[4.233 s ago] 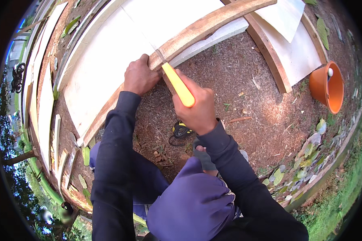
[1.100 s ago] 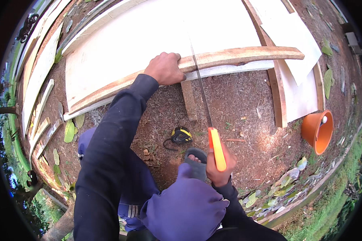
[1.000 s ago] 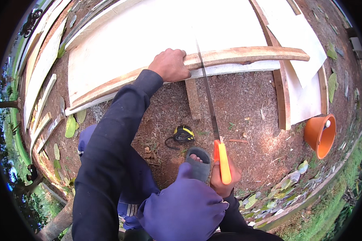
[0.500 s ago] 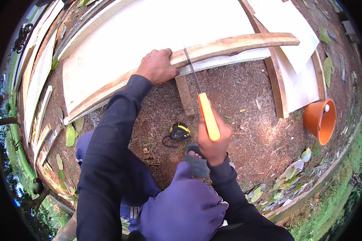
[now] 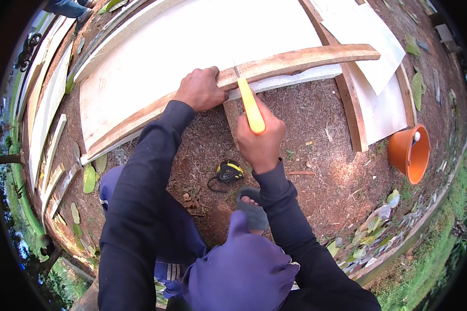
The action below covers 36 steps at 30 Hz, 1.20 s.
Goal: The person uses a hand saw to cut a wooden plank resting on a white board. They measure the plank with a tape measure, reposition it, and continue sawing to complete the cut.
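My left hand [image 5: 200,89] is closed over a long wooden plank [image 5: 296,59], pressing it against a large white panel [image 5: 155,57] with wooden edging. In my right hand [image 5: 261,136] is the yellow-orange handle of a handsaw [image 5: 250,106]. Its blade crosses the plank just right of my left hand, with the handle close up to the plank's near edge. Most of the blade is hidden behind the handle or lost against the bright panel. The plank's right end reaches over a brown timber beam [image 5: 352,106].
A black and yellow tape measure [image 5: 229,171] lies on the ground before my sandalled foot [image 5: 251,210]. To the right stands an orange bucket [image 5: 410,154] with something white in it. Loose boards [image 5: 49,103] lie along the left. Another person's legs [image 5: 70,8] show at the far left.
My right hand has pushed the saw forward, bringing its handle up to the plank. My left hand keeps its hold. The other person's legs have come further into view.
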Each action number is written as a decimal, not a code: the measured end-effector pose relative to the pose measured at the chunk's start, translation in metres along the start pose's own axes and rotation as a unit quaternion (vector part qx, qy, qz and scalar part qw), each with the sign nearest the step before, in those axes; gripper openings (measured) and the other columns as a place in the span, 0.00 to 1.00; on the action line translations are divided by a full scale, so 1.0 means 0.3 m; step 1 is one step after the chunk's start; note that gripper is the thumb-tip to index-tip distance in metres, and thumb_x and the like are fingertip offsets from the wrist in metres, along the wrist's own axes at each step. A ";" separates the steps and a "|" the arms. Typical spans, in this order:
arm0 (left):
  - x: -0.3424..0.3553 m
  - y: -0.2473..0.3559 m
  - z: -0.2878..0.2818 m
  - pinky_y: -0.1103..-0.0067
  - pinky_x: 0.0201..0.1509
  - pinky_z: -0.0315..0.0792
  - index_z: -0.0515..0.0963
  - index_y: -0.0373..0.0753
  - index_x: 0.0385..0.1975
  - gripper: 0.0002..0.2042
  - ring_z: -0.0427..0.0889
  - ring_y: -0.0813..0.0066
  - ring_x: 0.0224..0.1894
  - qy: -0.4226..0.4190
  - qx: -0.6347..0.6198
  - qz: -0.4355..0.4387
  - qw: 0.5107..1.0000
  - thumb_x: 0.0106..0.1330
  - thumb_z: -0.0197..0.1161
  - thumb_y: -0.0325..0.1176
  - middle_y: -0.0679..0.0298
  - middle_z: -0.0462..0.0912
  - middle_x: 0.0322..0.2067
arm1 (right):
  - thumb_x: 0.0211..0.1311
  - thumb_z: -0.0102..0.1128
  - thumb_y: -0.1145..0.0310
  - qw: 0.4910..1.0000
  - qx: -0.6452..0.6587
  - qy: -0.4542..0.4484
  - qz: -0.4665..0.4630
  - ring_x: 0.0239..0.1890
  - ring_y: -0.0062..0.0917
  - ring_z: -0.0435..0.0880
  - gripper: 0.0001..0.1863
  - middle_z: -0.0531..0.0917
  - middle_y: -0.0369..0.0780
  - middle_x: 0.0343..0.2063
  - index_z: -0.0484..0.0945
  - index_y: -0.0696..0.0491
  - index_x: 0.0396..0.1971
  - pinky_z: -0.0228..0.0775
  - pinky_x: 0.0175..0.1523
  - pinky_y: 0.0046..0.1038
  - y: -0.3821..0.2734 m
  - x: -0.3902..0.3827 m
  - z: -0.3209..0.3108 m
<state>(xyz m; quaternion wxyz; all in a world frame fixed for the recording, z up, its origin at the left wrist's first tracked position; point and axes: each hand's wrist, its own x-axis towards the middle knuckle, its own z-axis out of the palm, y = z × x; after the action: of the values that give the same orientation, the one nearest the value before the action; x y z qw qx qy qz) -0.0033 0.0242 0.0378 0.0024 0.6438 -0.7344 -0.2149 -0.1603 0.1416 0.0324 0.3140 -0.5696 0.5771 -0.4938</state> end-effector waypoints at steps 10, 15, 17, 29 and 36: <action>-0.013 -0.037 -0.007 0.59 0.53 0.80 0.82 0.29 0.39 0.19 0.88 0.44 0.41 -0.014 0.004 -0.016 1.000 0.50 0.67 0.37 0.41 0.86 0.34 | 0.54 0.60 0.80 0.998 -0.054 -0.011 -0.008 0.22 0.26 0.87 0.30 0.90 0.48 0.33 0.79 0.64 0.61 0.78 0.30 0.29 0.054 -0.316 -0.141; -0.012 0.015 0.002 0.59 0.52 0.80 0.82 0.31 0.39 0.18 0.88 0.43 0.43 -0.018 0.010 -0.004 1.000 0.51 0.68 0.37 0.41 0.87 0.34 | 0.54 0.61 0.80 0.999 0.008 0.031 -0.007 0.15 0.29 0.78 0.28 0.81 0.48 0.20 0.80 0.63 0.60 0.72 0.26 0.32 0.036 -0.081 -0.031; -0.020 -0.030 0.009 0.58 0.52 0.80 0.82 0.31 0.39 0.18 0.87 0.42 0.43 -0.016 0.001 -0.011 1.000 0.52 0.67 0.37 0.41 0.86 0.34 | 0.54 0.58 0.82 0.997 -0.045 0.012 -0.057 0.25 0.28 0.89 0.31 0.90 0.52 0.41 0.77 0.65 0.62 0.80 0.33 0.28 0.081 -0.323 -0.095; -0.036 -0.009 0.040 0.57 0.51 0.80 0.80 0.30 0.38 0.17 0.87 0.43 0.42 0.028 0.007 0.001 1.000 0.51 0.66 0.35 0.42 0.86 0.33 | 0.55 0.61 0.79 1.000 -0.006 0.011 -0.008 0.18 0.30 0.81 0.31 0.82 0.49 0.23 0.78 0.62 0.63 0.74 0.28 0.33 0.060 -0.134 -0.058; -0.049 -0.018 0.019 0.59 0.53 0.78 0.80 0.30 0.40 0.19 0.84 0.46 0.46 0.017 -0.019 0.017 1.000 0.51 0.68 0.37 0.46 0.83 0.39 | 0.54 0.61 0.81 0.999 -0.036 0.019 -0.020 0.23 0.28 0.86 0.31 0.87 0.47 0.29 0.78 0.64 0.62 0.79 0.33 0.30 0.075 -0.405 -0.141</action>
<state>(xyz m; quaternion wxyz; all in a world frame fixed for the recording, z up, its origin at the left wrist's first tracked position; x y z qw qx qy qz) 0.0026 0.0395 0.0348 0.0311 0.6343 -0.7411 -0.2180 -0.1885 0.2651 0.0007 0.2722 -0.5830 0.5886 -0.4895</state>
